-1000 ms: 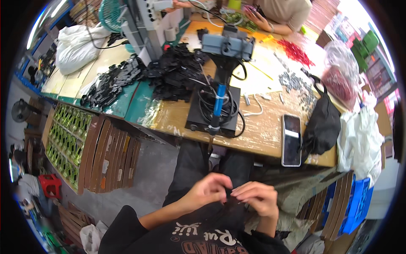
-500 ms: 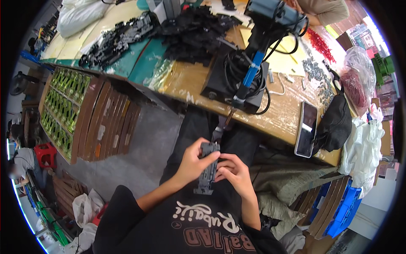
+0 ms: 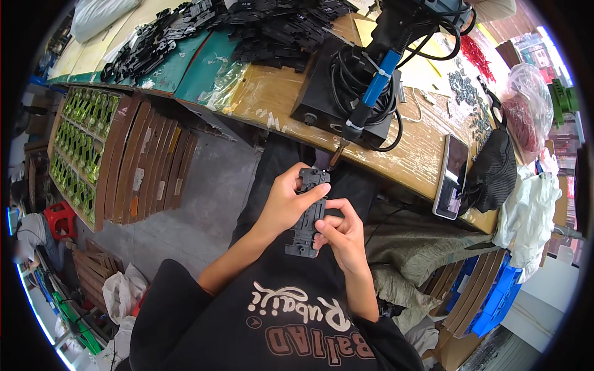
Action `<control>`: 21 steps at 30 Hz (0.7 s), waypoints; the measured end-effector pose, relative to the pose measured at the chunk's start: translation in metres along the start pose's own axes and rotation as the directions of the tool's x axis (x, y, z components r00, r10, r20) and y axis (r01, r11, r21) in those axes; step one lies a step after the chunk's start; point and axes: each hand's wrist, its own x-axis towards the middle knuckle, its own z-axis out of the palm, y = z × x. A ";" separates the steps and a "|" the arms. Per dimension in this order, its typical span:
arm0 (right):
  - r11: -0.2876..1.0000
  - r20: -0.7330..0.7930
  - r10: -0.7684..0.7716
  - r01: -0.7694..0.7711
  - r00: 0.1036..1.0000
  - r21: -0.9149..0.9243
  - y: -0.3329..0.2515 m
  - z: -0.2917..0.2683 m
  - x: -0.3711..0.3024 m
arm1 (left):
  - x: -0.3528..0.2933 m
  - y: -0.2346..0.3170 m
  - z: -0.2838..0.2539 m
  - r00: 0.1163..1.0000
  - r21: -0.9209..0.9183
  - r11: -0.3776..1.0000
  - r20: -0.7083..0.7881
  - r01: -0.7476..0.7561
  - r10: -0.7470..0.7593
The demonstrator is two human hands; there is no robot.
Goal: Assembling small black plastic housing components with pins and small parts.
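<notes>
Head view shows both hands close together over the lap, in front of the table (image 3: pixel 266 93), at one long black plastic part (image 3: pixel 303 232). It is matt and rigid, moulded with ribs, recesses and small round bosses, and it widens into a flat, square-cornered foot at the end nearest the body. The left hand (image 3: pixel 286 201) is clamped on its upper half, thumb pressed across the ribbed face and fingers curled around the left side. The right hand (image 3: pixel 344 235) has its thumb tip and bent fingers at the right edge lower down; whether they grip it cannot be told. Just beyond the part's far end, the slim coppery tip of a blue-handled tool (image 3: pixel 382 77) slants down past the table's edge. Its smooth handle stands before a boxy black metal unit (image 3: pixel 312 114) heaped with looped rubbery cable. The tabletop is glossy brown, patched with wrinkled clear film. Similar black pieces (image 3: pixel 278 34) lie in a jagged pile at the back left; on the right are a flat, glass-faced phone (image 3: pixel 451 176), a soft black fabric pouch (image 3: pixel 493 176) and a crinkled transparent bag (image 3: pixel 523 117) with reddish contents.
</notes>
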 end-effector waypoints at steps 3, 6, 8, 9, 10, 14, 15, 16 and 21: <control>1.000 -0.013 -0.026 0.026 1.000 0.001 0.001 -0.002 0.002 | 0.004 -0.002 0.002 1.000 -0.003 1.000 0.009 0.014 -0.013; 1.000 -0.025 -0.013 0.014 1.000 0.021 -0.001 -0.001 0.002 | 0.004 0.001 0.003 1.000 0.005 1.000 0.013 0.008 -0.008; 1.000 -0.012 -0.017 0.017 1.000 0.015 -0.001 -0.002 0.002 | 0.005 0.002 0.004 1.000 -0.010 1.000 0.017 0.014 -0.014; 1.000 -0.012 -0.015 0.016 1.000 0.018 -0.002 -0.002 0.002 | 0.005 0.003 0.004 1.000 -0.023 1.000 0.016 0.018 -0.017; 1.000 -0.010 -0.024 0.024 1.000 0.017 -0.002 -0.002 0.002 | 0.005 0.003 0.004 1.000 -0.020 1.000 0.015 0.020 -0.020; 0.999 -0.017 -0.031 0.031 0.999 0.015 -0.003 -0.002 0.002 | 0.006 0.003 0.004 1.000 -0.014 1.000 0.011 0.011 -0.011; 0.999 -0.021 -0.031 0.032 0.999 0.017 -0.003 -0.003 0.002 | 0.006 0.003 0.005 1.000 -0.017 1.000 0.011 0.008 -0.008; 0.999 -0.012 -0.032 0.032 0.999 0.019 -0.002 -0.003 0.002 | 0.006 0.003 0.005 1.000 -0.016 1.000 0.014 0.011 -0.010; 0.999 0.003 -0.037 0.037 0.999 0.016 -0.003 -0.004 0.003 | 0.007 0.000 0.004 1.000 -0.012 1.000 0.012 0.000 0.000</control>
